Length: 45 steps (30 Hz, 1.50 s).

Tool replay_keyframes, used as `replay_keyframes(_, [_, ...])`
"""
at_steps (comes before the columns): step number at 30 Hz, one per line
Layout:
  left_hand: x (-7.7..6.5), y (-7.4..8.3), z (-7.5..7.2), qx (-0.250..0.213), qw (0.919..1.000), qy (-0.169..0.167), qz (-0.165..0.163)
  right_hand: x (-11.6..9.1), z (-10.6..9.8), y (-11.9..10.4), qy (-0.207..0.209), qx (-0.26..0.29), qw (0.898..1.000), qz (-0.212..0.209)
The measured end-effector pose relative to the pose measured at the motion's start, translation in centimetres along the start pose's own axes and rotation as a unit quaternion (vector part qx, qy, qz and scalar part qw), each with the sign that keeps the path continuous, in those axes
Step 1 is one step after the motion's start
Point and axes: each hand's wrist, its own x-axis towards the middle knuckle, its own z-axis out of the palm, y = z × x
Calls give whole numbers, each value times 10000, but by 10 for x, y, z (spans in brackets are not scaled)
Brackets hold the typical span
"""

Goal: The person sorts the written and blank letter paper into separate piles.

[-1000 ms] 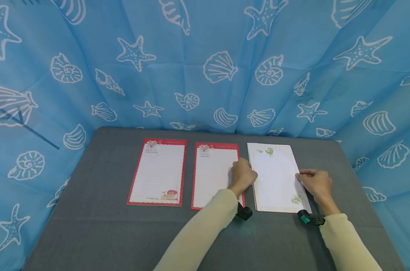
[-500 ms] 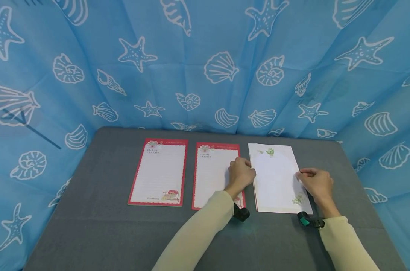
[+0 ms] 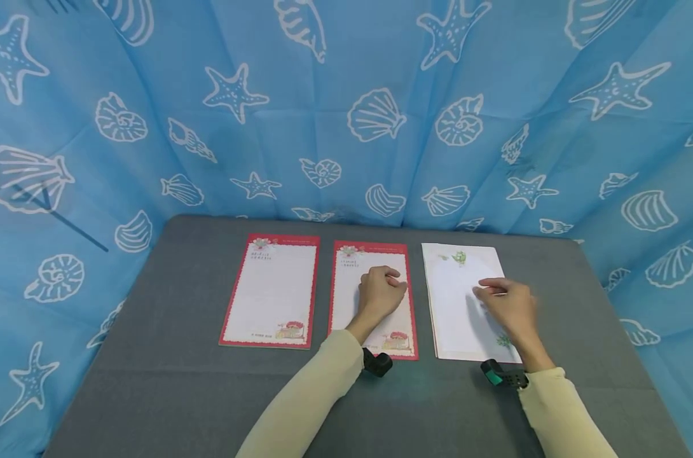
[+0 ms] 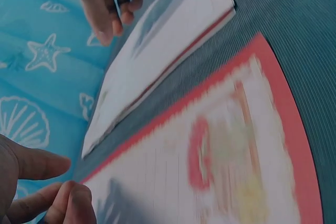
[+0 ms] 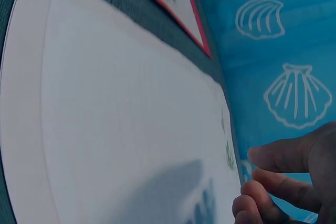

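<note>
Three paper pads lie in a row. My left hand hovers over the middle pad, a red-bordered letter pad, its fingers loosely bent with nothing between them. To the right is a white letter pad with green leaf prints; a thin red line shows along its edge in the left wrist view. Above that pad hangs my right hand, thumb and fingers apart and holding nothing, its shadow falling on the sheet. A second red-bordered letter pad lies on the left, untouched.
A grey cloth covers the table. Behind and at both sides hangs a blue curtain with white shells and starfish. Each wrist wears a black strap with a small camera.
Both hands have left the edges of the white pad. The left has moved left over the middle pad; the right has shifted left above the white pad.
</note>
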Motion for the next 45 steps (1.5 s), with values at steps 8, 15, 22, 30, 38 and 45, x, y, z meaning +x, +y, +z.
replay_keyframes(8, [-2, -20, -29, 64, 9999, 72, 85, -6, 28, -22, -249, 539, 9976, -342])
replay_keyframes(15, [-4, -33, -50, 114, 9996, 99, 222, -13, 55, -42, -759, 964, 9902, -674])
replay_keyframes(22, [-6, -41, -66, 266, 9994, -4, 208, -16, 78, -59, -994, 1186, 9815, -1123])
replay_keyframes(30, [-8, -45, -79, 529, 9976, 75, 442, -17, 95, -75, -1153, 1287, 9766, -1280])
replay_keyframes(38, [-9, -50, -80, 754, 9960, 108, 458, -19, 100, -80, -1238, 1297, 9754, -1282])
replay_keyframes(45, [-13, -50, -82, 1006, 9944, 288, 121, -20, 100, -78, -870, 729, 9841, -1369])
